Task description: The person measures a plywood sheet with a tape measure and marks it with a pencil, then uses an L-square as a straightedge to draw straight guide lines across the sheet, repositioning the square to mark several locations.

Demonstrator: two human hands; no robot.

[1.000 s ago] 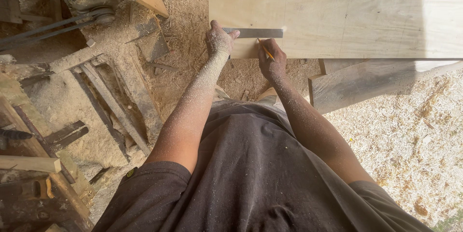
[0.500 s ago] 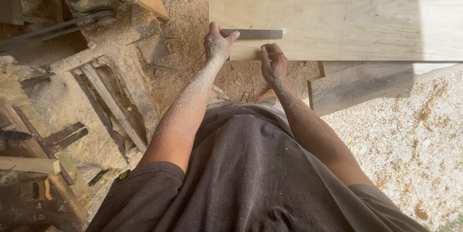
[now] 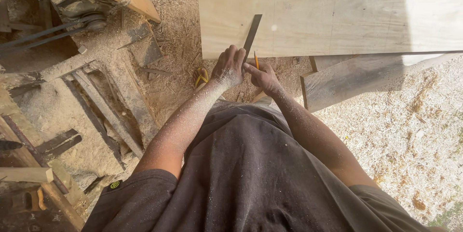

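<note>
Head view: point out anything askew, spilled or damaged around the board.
Sawdust lies spilled over the scrap planks at left. The metal rule sits slanted across the board edge, held by the left hand. No damage shows.

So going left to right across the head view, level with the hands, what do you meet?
Sawdust-covered timber frame → yellow sandal on the ground → left hand → dark metal ruler → pencil in the right hand → grey plank → wood shavings.
</note>
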